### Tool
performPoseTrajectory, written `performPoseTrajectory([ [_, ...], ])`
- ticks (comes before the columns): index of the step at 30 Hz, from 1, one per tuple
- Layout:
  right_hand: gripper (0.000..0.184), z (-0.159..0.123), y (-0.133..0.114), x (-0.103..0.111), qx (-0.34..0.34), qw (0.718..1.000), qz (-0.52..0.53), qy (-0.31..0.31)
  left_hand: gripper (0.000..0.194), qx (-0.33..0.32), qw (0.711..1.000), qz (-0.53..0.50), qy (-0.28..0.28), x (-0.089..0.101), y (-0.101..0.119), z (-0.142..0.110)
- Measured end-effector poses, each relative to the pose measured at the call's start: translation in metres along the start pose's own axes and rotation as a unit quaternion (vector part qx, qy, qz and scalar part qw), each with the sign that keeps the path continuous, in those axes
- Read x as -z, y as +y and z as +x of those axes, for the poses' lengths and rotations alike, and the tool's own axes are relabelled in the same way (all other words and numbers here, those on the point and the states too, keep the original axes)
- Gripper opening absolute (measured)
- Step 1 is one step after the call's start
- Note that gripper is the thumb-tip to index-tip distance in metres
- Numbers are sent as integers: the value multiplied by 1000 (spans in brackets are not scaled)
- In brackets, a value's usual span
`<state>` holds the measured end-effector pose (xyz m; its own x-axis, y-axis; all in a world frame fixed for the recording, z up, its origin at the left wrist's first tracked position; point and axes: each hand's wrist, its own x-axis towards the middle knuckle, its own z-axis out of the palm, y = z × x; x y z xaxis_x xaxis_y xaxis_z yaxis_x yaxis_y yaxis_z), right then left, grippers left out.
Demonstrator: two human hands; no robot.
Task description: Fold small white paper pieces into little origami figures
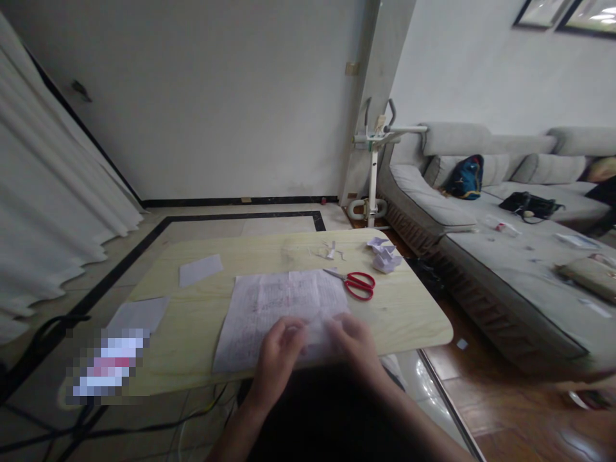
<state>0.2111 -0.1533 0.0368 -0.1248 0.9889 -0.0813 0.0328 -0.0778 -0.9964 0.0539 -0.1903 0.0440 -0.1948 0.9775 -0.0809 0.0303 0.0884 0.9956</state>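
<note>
Both of my hands hold a small piece of white paper (317, 332) over the near edge of the table. My left hand (283, 346) has its fingers curled at the paper's left side, and my right hand (355, 340) pinches its right side; the fingers are a little blurred. Beneath them lies a large creased sheet (276, 298) covered with lines of writing. Just beyond its right corner rest scissors with red handles (360, 285), their blades pointing left over the sheet's edge.
Crumpled paper (385, 256) sits at the table's far right, with thin paper scraps (331, 250) left of it. Blank paper pieces (201, 270) lie on the left of the wooden table (187, 346). A grey sofa (510, 269) stands to the right, and cables (158, 427) hang at lower left.
</note>
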Motion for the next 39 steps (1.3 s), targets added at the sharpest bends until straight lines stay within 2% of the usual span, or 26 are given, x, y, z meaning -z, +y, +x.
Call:
performPoseTrajectory([
  [4, 37, -1, 0, -2, -2, 1000, 1, 2, 20, -5, 1000, -11, 5, 2, 1, 0],
  [11, 39, -1, -6, -4, 4, 1000, -1, 9, 22, 87, 982, -167, -16, -3, -17, 3],
  [13, 39, -2, -7, -3, 16, 1000, -7, 17, 22, 93, 980, -174, -14, -4, -19, 3],
  [19, 36, -4, -8, -2, 43, 998, -35, 41, 20, -42, 998, -43, -38, 4, -10, 1],
  [21, 36, -4, -9, -2, 44, 997, -38, 47, 20, -56, 997, -25, -45, 6, -7, 1],
  [26, 36, -5, -11, -3, 49, 997, -37, 44, 21, -16, 999, -16, -42, 4, -7, 0],
  [32, 35, -7, -7, -3, 48, 998, -40, 30, 26, 67, 993, -93, -28, -5, -6, 0],
  [35, 34, -7, -5, -4, 57, 997, -37, 25, 33, 80, 990, -117, -24, -8, -7, 0],
  [39, 33, -6, -4, -4, 65, 997, -35, 27, 34, 81, 992, -90, -39, -10, -10, 2],
])
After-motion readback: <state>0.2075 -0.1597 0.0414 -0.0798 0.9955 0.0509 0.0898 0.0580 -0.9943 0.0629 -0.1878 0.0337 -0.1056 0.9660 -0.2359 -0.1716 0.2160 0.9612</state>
